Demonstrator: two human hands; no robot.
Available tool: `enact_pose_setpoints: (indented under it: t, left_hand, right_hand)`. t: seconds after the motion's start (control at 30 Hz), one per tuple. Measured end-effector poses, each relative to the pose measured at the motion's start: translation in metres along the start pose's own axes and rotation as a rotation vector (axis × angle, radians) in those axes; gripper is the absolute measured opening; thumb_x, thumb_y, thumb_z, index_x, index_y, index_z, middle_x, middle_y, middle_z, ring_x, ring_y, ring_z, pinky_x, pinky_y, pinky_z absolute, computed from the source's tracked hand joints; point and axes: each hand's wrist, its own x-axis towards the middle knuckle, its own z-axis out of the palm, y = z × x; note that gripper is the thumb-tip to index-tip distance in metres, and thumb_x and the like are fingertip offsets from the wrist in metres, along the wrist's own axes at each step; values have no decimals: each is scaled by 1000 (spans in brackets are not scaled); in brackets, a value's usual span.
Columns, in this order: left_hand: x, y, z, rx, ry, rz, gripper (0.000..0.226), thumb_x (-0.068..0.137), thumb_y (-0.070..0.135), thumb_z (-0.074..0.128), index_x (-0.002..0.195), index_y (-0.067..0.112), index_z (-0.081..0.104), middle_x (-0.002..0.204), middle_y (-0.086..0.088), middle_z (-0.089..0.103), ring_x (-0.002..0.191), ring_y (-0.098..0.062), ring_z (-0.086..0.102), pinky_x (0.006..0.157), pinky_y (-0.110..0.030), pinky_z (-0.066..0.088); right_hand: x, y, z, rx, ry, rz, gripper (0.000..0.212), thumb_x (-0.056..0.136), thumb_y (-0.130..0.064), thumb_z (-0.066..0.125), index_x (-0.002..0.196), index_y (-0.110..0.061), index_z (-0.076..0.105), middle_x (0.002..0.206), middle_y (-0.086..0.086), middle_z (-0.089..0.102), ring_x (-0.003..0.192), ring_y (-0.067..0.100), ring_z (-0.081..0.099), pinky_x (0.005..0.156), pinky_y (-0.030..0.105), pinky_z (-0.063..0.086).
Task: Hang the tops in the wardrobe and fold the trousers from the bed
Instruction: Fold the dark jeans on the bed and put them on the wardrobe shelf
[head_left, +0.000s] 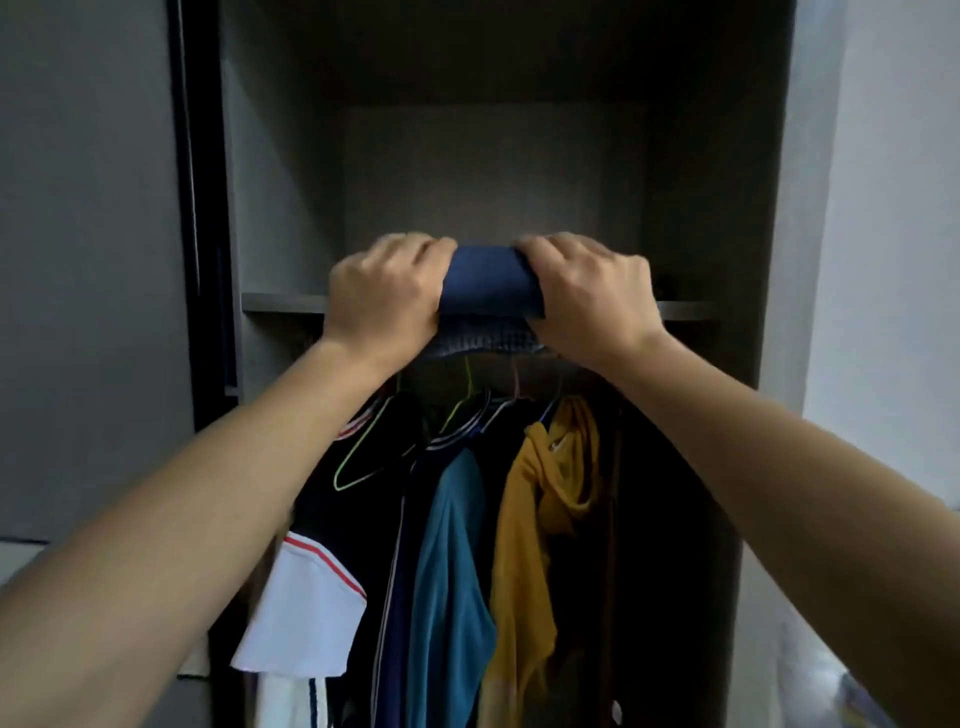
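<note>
blue trousers (488, 283) at shelf (280, 302) edge, fingers of left hand (384, 296), right hand (592, 296) gripping either end

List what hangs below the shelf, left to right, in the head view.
Black-and-white top with a red stripe → dark navy top → teal top → mustard-yellow hooded top. Above them, the left hand and right hand grip the folded blue trousers at the shelf edge.

Dim and soft-focused, brighter at right, wide-angle bending at the edges.
</note>
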Motion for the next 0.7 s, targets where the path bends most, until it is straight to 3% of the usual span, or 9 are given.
enact_pose_setpoints:
  t: [0.23, 0.47, 0.7]
  left_hand:
    - [102, -31, 98, 175, 87, 59, 46, 87, 18, 59, 132, 10, 51, 121, -12, 62, 106, -34, 61, 67, -45, 51]
    - [151, -61, 222, 270, 36, 96, 45, 87, 19, 57, 131, 11, 49, 118, -12, 60, 101, -35, 61, 63, -39, 45]
    - [176, -110, 306, 295, -36, 115, 40, 85, 23, 61, 122, 11, 50, 109, -13, 62, 90, -38, 63, 57, -37, 34]
  right_hand:
    - [96, 76, 79, -112, 214, -38, 65, 78, -32, 77, 133, -15, 46, 120, 13, 62, 104, 35, 62, 73, 48, 51]
    - [162, 128, 192, -131, 192, -85, 56, 83, -36, 69, 131, -15, 48, 116, 13, 64, 99, 35, 64, 70, 48, 55]
    - [223, 134, 269, -138, 95, -107, 51, 81, -42, 65, 124, -19, 50, 109, 11, 65, 88, 37, 65, 71, 46, 52]
